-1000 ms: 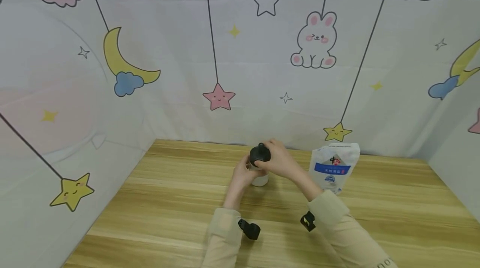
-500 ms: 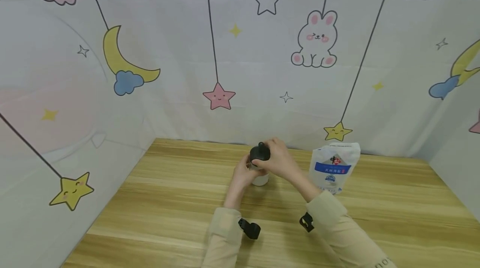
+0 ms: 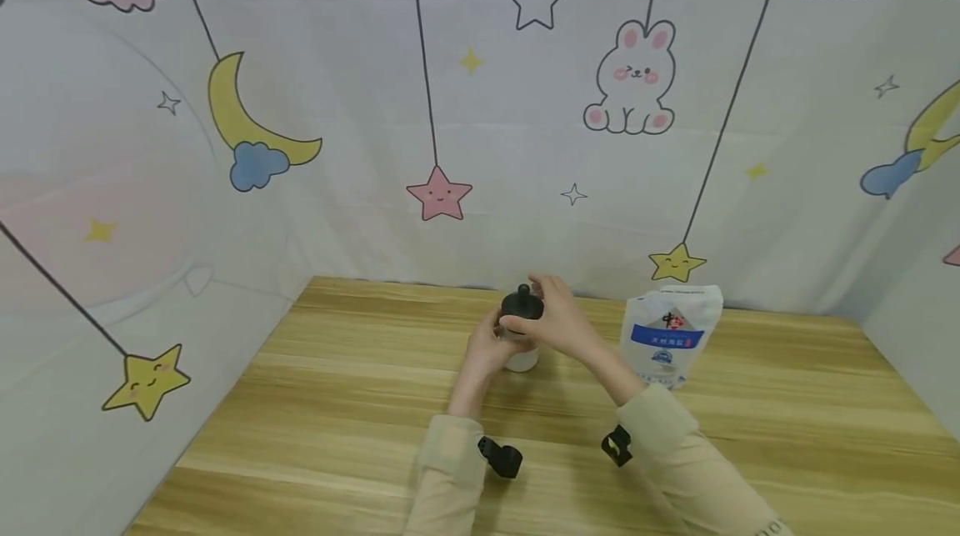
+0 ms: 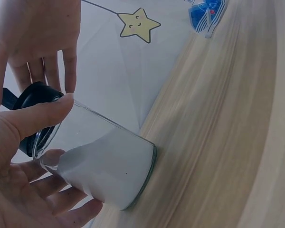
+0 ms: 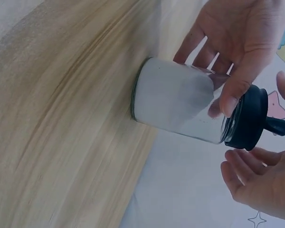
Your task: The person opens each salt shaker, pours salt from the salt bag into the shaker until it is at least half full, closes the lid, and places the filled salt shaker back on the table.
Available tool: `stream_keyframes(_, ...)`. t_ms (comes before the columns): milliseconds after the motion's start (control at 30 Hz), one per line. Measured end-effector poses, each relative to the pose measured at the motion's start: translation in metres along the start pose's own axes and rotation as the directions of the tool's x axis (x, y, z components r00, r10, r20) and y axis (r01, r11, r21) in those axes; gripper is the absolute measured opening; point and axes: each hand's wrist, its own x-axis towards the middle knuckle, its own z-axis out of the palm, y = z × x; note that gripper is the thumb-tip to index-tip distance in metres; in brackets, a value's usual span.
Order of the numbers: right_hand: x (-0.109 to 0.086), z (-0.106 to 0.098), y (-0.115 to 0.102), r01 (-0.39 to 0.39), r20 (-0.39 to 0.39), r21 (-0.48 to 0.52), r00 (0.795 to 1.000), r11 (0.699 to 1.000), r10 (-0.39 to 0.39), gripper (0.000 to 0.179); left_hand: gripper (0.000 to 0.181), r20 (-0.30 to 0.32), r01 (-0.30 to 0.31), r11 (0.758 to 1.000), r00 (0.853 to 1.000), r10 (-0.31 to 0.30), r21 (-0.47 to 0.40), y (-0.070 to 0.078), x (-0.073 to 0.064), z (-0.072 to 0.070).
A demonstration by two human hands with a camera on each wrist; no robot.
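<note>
A clear glass jar (image 5: 166, 95), partly filled with white powder or fine grains, stands upright on the wooden table. Its black lid (image 5: 249, 118) has a short stick-like knob on top and sits on the jar's mouth. My left hand (image 3: 487, 350) grips the jar from the left, thumb up at the neck, fingers round the glass. On the other side, my right hand (image 3: 564, 321) is spread around the lid. In the right wrist view its fingertips are just off the lid's edge and its thumb stands away from it.
To the right stands a white bag (image 3: 667, 336) with a blue band and printed characters. A white curtain (image 3: 360, 211) with cartoon stars and rabbits hangs behind the wooden table (image 3: 360, 386). Black wrist cameras (image 3: 501, 458) show at both sleeves.
The right hand's fingers have loosened from the lid and spread slightly. Its thumb has shifted a little along the lid's near side. The left hand and jar have stayed in place.
</note>
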Motion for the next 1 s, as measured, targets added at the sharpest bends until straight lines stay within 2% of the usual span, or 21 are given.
stream_keyframes(133, -0.001, -0.004, 0.000, 0.017, 0.056, 0.073, 0.998, 0.997, -0.021, 0.076, 0.071, 0.001, 0.014, 1.000, 1.000, -0.014, 0.008, 0.001, -0.001, 0.002)
stream_keyframes(300, -0.003, -0.004, -0.002, 0.011, 0.095, 0.067, 0.995, 0.998, -0.017, 0.068, 0.075, -0.001, 0.026, 1.000, 1.000, -0.026, 0.011, 0.003, -0.002, 0.001)
stream_keyframes(433, -0.004, -0.004, -0.001, 0.025, 0.081, 0.045, 0.996, 0.999, -0.029, 0.067, 0.074, -0.001, 0.025, 0.999, 1.000, -0.025, 0.022, 0.003, -0.001, 0.001)
stream_keyframes(667, -0.003, -0.002, -0.001, 0.002, 0.060, 0.031, 0.998, 1.000, -0.003, 0.067, 0.074, 0.008, 0.019, 1.000, 1.000, -0.019, 0.012, 0.002, 0.000, 0.002)
stream_keyframes(1000, -0.002, 0.007, 0.000, -0.019, -0.019, 0.003, 1.000, 1.000, 0.019, 0.067, 0.072, 0.002, 0.027, 1.000, 1.000, -0.027, 0.008, 0.001, 0.001, 0.002)
